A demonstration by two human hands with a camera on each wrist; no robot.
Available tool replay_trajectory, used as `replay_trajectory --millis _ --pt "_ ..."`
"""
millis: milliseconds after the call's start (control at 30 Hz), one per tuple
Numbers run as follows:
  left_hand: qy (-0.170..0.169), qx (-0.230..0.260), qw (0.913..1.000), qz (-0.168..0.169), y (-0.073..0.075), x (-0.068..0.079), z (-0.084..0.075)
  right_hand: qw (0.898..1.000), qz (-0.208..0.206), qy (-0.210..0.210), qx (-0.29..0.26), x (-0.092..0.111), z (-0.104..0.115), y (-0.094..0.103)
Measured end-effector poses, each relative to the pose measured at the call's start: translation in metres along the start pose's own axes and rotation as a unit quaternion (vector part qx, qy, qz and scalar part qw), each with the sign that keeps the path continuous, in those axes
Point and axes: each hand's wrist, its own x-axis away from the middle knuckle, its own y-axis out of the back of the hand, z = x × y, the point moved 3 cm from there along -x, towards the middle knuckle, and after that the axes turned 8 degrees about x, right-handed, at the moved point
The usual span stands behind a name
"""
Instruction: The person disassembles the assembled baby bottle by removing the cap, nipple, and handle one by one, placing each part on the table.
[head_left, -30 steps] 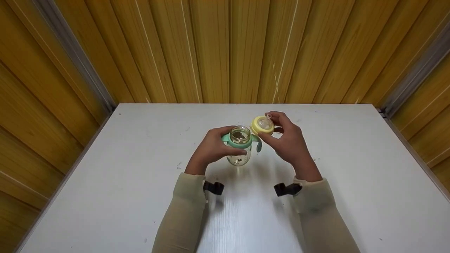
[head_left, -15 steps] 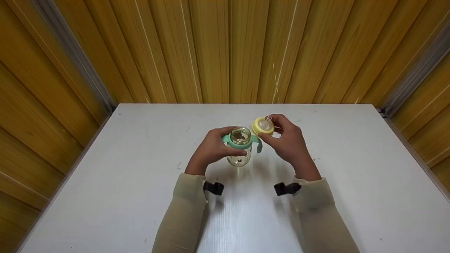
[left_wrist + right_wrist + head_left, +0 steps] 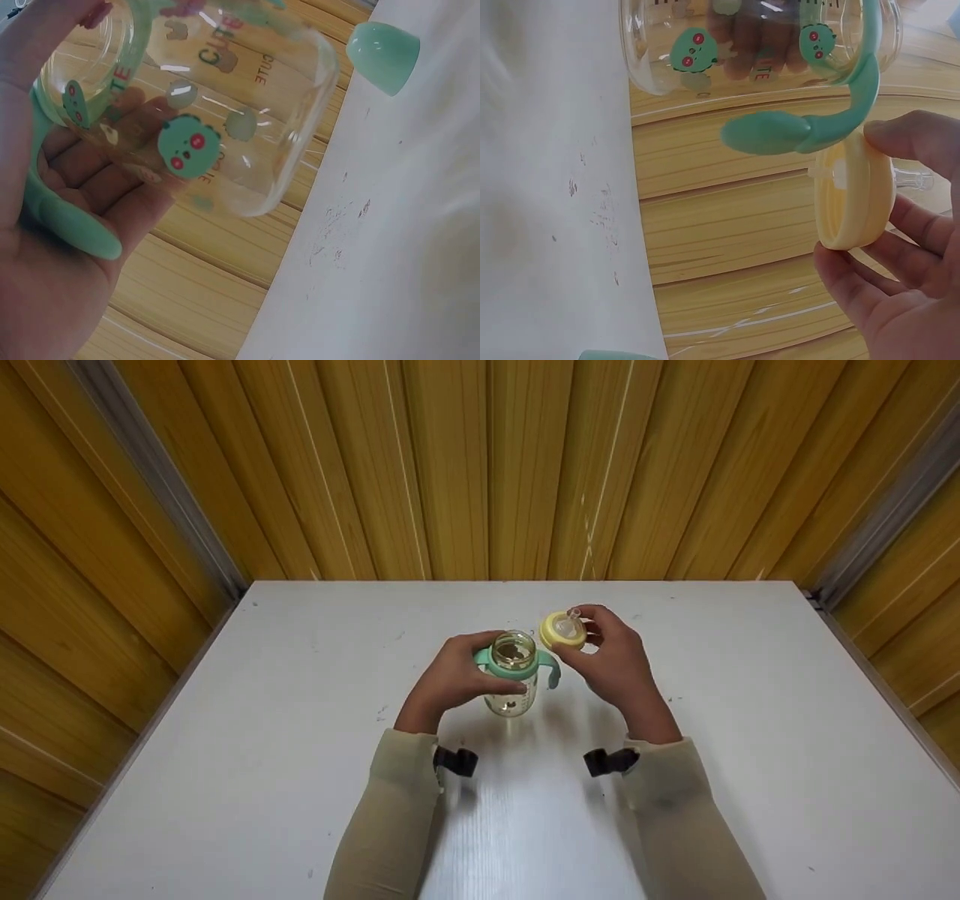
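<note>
The clear bottle (image 3: 515,660) is being held roughly upright, uncapped, over the white table (image 3: 262,750) by the left hand (image 3: 459,667), wrapped around its side. Just beside it, the yellow teat cap (image 3: 562,631) is being pinched between the right hand's (image 3: 616,660) thumb and fingers. Only its edge is being gripped, so it could be dropped if knocked against the green handle (image 3: 553,669).

From the head camera I see a white shine on the worktop (image 3: 262,720), near the middle of its near edge. The light seems to come from above, with soft shadows between the left hand (image 3: 457,671) and the right hand (image 3: 615,660). The wall (image 3: 450,472) looks dim. My wrist cameras look brighter, with glints on the bottle (image 3: 202,105), blurry worktop patches and bent wall lines.
</note>
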Motion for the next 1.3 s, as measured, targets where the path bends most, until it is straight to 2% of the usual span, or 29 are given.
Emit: replay_trajectory --millis 167,400,733,1133,1300 --pt "-0.005 -0.001 1.0 0.002 0.0 0.0 -0.001 1.0 0.013 -0.013 0.009 -0.002 -0.004 -0.002" --pt "-0.012 0.003 0.9999 0.005 -0.001 0.0 0.0 1.0 0.015 0.003 0.012 -0.003 -0.008 -0.003" --pt "-0.02 -0.004 0.9998 0.007 -0.002 0.001 -0.001 0.998 0.041 -0.026 0.03 -0.005 -0.011 -0.007" --pt "-0.003 -0.007 0.9999 0.007 -0.002 0.0 -0.001 0.997 0.056 -0.028 0.047 -0.006 -0.015 -0.009" --pt "-0.013 -0.005 0.9999 0.009 -0.002 0.0 0.0 0.997 0.052 -0.014 0.049 -0.005 -0.017 -0.009"
